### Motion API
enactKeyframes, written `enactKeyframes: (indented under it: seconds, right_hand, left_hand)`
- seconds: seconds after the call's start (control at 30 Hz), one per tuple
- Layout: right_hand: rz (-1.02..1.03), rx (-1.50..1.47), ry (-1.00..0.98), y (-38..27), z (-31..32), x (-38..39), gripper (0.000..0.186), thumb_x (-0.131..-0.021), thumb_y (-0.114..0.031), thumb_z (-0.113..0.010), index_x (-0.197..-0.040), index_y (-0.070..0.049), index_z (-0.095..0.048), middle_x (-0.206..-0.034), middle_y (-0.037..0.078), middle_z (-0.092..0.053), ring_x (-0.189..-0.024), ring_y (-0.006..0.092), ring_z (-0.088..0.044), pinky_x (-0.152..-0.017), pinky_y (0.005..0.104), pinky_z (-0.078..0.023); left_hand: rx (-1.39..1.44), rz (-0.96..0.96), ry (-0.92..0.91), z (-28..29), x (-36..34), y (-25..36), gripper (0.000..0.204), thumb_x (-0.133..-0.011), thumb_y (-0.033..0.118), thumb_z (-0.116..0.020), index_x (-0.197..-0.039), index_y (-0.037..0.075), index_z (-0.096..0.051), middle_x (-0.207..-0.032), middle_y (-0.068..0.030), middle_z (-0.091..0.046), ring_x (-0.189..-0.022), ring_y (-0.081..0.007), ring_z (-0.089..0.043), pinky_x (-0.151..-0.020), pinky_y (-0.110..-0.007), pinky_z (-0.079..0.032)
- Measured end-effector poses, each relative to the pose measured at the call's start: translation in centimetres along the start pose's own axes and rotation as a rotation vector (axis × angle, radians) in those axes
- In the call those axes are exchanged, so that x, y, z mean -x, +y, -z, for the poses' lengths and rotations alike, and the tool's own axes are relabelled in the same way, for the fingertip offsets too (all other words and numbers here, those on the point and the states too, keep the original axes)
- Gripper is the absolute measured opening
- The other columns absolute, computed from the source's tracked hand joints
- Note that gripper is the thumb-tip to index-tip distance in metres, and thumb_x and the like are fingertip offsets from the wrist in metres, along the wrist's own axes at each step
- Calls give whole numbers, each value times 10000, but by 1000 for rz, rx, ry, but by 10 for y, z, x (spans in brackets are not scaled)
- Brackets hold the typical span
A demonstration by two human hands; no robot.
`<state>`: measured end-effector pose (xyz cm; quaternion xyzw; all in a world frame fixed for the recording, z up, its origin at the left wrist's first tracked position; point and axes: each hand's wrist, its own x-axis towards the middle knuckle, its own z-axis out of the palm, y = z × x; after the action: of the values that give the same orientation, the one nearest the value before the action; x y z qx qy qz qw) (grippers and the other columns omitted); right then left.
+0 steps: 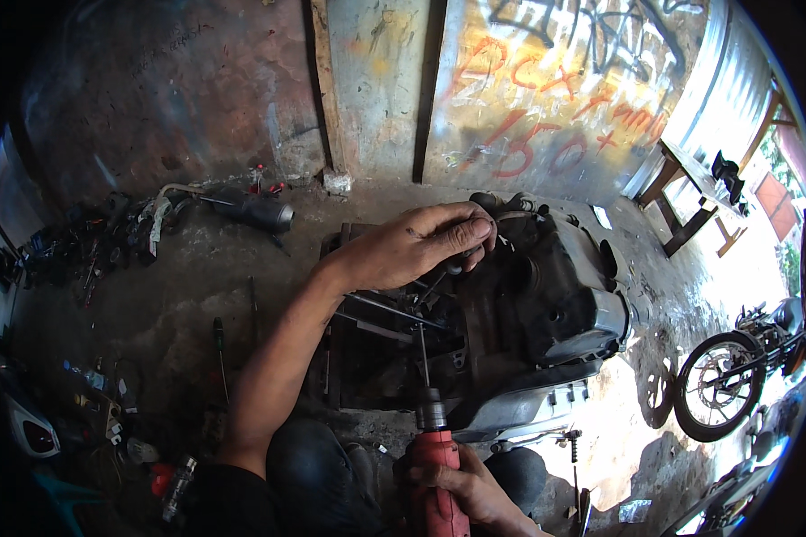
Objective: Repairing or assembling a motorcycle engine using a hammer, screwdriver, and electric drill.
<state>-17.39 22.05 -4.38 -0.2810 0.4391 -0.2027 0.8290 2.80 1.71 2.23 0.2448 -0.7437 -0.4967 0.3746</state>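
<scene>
My right hand (pixel 470 488) is wrapped around a red power drill (pixel 434 447) at the bottom middle. Its dark chuck (pixel 430 413) carries a long thin bit (pixel 424 358) that points away from me, over a dark metal frame (pixel 331 376). My left hand (pixel 439 240) reaches across that frame with its fingers closed. Something small and dark shows under the fingertips, too hidden to name. Just right of the left hand sits a bulky black plastic housing (pixel 564 286), part of what looks like a partly stripped vehicle body.
A screwdriver (pixel 219 336) lies on the floor at left, beyond it a dark exhaust muffler (pixel 255 212) and a heap of parts (pixel 90 242). At right are a motorcycle wheel (pixel 718 385) and a wooden bench (pixel 690 192). Painted metal sheets (pixel 555 98) form the far wall.
</scene>
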Motion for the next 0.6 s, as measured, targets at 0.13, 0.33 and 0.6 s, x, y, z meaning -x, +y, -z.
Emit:
enactKeyframes:
  seconds: [0.13,0.33,0.6]
  right_hand:
    - [5,-16,-6,-2,-2,3,365,-796,-140,-757,-1084,32,-613,-956,112,-671,-840,207,-664,-768,340,-550]
    - [-14,-36,36,2,4,2,371,-794,-152,-754,-1086,29,-614,-971,107,-667,-860,205,-657,-792,343,-539]
    - [64,53,-7,8,13,0,409,-793,-217,-754,-1099,23,-626,-983,99,-672,-891,193,-645,-847,333,-506]
  left_hand:
    - [13,-16,-2,-1,0,-1,370,-1090,346,-450,-1114,8,-598,-864,6,-562,-830,-85,-534,-826,-252,-457]
    - [9,-16,-1,0,0,-3,371,-1092,358,-440,-1098,18,-589,-859,10,-547,-822,-84,-519,-828,-254,-454]
    - [0,14,-8,0,-2,-4,373,-1095,364,-431,-1085,23,-582,-847,9,-532,-822,-86,-513,-834,-257,-449]
